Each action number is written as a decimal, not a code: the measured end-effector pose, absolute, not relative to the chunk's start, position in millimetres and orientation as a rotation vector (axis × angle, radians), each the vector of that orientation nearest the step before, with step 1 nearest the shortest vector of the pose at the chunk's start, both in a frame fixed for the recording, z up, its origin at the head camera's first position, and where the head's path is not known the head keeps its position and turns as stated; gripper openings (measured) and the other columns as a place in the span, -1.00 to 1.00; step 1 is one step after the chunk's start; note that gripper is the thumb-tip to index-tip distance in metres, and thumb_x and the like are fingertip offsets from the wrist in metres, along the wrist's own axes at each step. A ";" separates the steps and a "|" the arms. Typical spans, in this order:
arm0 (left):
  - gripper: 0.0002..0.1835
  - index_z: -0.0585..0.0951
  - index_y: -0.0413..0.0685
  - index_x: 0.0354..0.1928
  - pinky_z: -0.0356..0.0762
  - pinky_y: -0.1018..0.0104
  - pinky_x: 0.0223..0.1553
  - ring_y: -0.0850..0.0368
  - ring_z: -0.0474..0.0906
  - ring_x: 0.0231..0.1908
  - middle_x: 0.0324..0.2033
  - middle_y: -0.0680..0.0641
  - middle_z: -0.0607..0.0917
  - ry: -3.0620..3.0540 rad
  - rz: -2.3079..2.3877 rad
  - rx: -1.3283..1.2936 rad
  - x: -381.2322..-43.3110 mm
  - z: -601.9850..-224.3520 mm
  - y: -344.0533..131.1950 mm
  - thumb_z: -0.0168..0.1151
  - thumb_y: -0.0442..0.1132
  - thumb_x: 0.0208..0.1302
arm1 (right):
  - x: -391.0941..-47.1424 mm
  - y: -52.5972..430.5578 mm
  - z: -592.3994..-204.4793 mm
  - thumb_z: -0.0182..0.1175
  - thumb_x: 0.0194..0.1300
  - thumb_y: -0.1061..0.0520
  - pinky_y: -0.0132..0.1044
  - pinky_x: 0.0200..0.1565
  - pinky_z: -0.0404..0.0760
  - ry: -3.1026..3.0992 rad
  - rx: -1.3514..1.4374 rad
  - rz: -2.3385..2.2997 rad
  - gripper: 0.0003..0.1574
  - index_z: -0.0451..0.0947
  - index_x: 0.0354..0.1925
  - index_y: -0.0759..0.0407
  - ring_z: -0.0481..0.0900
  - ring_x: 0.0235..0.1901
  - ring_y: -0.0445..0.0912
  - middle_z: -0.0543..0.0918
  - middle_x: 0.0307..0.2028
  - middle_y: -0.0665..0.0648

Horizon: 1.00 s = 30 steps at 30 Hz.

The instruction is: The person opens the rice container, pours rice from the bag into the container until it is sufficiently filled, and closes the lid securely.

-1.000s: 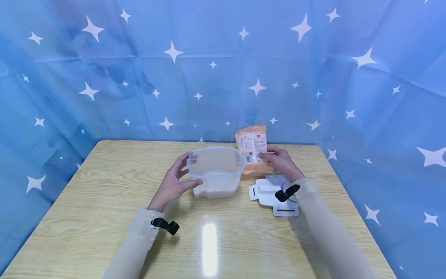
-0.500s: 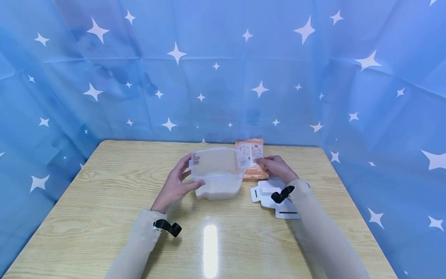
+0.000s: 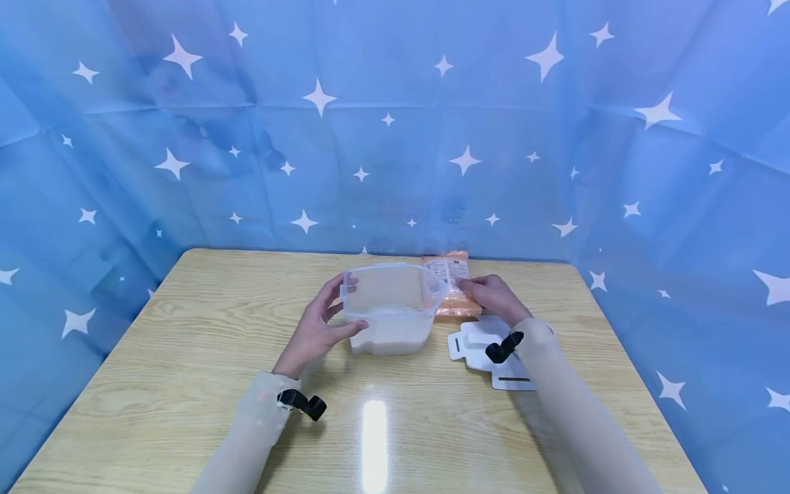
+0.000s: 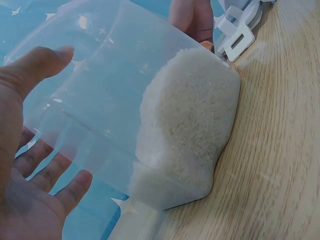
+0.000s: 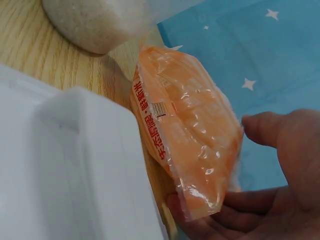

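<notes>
A clear plastic storage container [image 3: 390,333] with rice [image 4: 185,110] in its lower part stands on the table. My left hand [image 3: 317,329] holds its left end, thumb along the front wall and fingers at the back. To the container's right lies an orange plastic rice bag [image 5: 192,125] with a white printed label. My right hand [image 3: 490,295] grips the bag's right side, with the thumb on top and the fingers at its lower edge. The container's right end hides part of the bag in the head view.
A white lid [image 3: 481,343] with slotted side flaps lies right of the container, partly under my right forearm. The wooden table [image 3: 185,357] meets a blue star-patterned curtain [image 3: 395,137] behind it.
The orange bag has gone from tilted up to lying lower and flatter behind the lid, my right hand coming down with it. My left hand keeps its place on the container.
</notes>
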<state>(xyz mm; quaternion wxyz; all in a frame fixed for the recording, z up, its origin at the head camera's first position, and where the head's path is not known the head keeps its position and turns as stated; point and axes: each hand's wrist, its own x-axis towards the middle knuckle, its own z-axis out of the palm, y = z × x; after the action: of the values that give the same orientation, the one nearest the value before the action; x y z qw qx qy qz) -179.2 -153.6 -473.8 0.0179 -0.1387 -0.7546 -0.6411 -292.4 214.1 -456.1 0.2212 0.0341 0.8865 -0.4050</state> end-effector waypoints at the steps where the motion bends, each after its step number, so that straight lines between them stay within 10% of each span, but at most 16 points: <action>1: -0.03 0.24 0.53 0.51 0.33 -0.13 0.49 0.02 0.30 0.49 0.41 0.10 0.45 -2.344 -1.992 -0.433 -179.2 -473.7 -153.4 0.58 -0.11 0.13 | -291.6 214.7 -455.0 0.01 0.41 -0.52 0.22 0.42 0.40 2.461 0.078 -1.105 0.13 0.15 0.56 0.22 0.33 0.44 0.23 0.34 0.46 0.34; 30: -0.02 0.22 0.49 0.53 0.38 -0.15 0.46 -0.16 0.34 0.47 0.44 0.01 0.42 -2.328 -2.032 -0.424 -177.9 -474.0 -153.3 0.57 -0.14 0.15 | -220.1 248.6 -430.2 0.15 0.50 -0.24 0.34 0.33 0.44 2.821 -0.623 -0.795 -0.11 0.16 0.57 0.08 0.32 0.42 0.34 0.24 0.53 0.30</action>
<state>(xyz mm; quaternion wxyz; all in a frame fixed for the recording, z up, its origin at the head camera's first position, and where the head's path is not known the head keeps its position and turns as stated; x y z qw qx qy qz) -177.9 -153.3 -474.0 0.0113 -0.1360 -0.7464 -0.6514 -220.1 248.6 -430.2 0.0723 -0.2075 0.9390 -0.2647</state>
